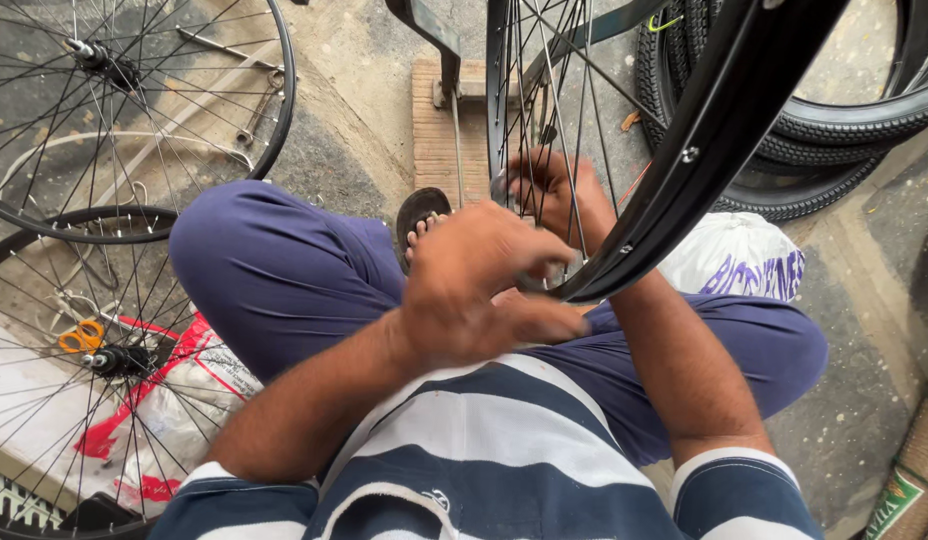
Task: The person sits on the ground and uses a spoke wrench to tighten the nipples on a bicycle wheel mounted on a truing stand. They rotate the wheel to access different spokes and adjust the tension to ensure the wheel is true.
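At frame centre, the left hand [479, 285] grips the black wheel rim [704, 140]; the right hand [554, 190] behind pinches its spokes [554, 90].

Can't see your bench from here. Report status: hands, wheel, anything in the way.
Left hand closed at black wheel rim. Right hand in among the spokes. White plastic bag beside right knee; spare wheels on left.

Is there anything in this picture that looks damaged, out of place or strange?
Nothing looks damaged. The left hand grips the rim, and the right hand reaches among its spokes. One small oddity: orange scissors lie under the spokes of a spare wheel on the ground.
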